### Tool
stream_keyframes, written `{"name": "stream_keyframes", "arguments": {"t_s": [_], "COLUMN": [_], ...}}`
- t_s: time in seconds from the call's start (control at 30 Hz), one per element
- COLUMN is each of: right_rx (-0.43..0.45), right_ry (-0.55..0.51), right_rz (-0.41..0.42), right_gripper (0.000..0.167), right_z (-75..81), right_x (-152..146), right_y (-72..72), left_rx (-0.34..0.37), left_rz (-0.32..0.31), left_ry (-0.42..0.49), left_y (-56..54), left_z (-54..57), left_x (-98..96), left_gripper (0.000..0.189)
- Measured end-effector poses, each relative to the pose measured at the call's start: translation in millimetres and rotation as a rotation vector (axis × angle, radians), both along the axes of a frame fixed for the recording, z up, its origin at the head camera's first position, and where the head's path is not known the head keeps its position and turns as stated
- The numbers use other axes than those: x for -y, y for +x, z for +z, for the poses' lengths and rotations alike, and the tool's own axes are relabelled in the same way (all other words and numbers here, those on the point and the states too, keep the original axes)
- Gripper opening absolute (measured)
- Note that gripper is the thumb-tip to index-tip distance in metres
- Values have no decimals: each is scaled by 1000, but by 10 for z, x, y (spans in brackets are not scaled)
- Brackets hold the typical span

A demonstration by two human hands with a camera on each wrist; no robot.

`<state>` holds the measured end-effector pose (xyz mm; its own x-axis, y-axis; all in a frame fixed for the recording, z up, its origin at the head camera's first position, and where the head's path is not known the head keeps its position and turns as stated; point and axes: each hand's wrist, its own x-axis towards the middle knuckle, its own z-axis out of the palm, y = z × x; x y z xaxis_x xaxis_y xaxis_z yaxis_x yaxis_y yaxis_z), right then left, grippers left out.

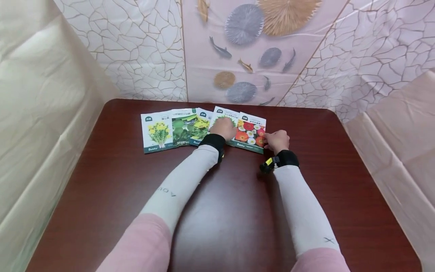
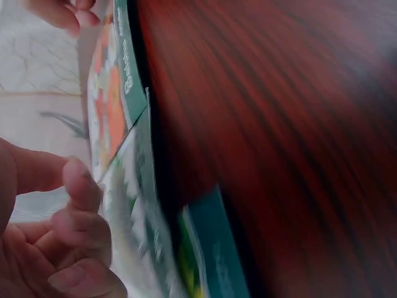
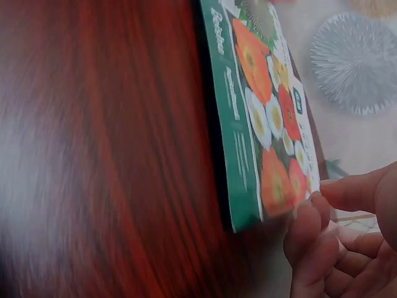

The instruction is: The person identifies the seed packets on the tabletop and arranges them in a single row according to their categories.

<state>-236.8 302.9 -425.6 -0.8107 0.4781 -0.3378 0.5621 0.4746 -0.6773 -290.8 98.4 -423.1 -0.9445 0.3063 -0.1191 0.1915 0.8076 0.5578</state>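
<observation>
Several seed packets lie in an overlapping row near the table's back edge. The rightmost, a poppy seed packet (image 1: pixel 250 132), shows red, orange and white flowers above a green bottom band. My right hand (image 1: pixel 278 141) pinches its right edge between thumb and fingertips, also visible in the right wrist view. My left hand (image 1: pixel 223 129) lies over the green-leaf seed packet (image 1: pixel 221 114) and hides much of it. Its fingers are curled, with thumb and fingertip (image 2: pixel 80 183) pinching at the poppy packet's left edge.
To the left lie a yellow-flower seed packet (image 1: pixel 199 130), a round-leaf seed packet (image 1: pixel 181 130) and a dandelion seed packet (image 1: pixel 158 132). The dark red wooden table (image 1: pixel 224 226) has patterned sheeting (image 1: pixel 136 56) behind it and pale cloth (image 1: pixel 44 94) at both sides.
</observation>
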Motion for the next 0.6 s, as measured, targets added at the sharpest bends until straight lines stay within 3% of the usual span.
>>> {"name": "stream_keyframes", "arguments": {"t_s": [0.2, 0.4, 0.6], "right_rx": [-14, -17, -22], "right_ry": [-76, -86, -90], "right_rz": [-111, -135, -139], "right_gripper": [37, 36, 32], "right_z": [-71, -100, -151], "right_x": [101, 110, 114], "right_y": [-68, -85, -96], "left_rx": [49, 114, 109], "left_rz": [101, 136, 167], "left_ry": [-25, 8, 27], "left_y": [-104, -91, -87], "left_z": [-131, -123, -164], "left_x": [-131, -178, -218], "left_gripper": [34, 20, 17]}}
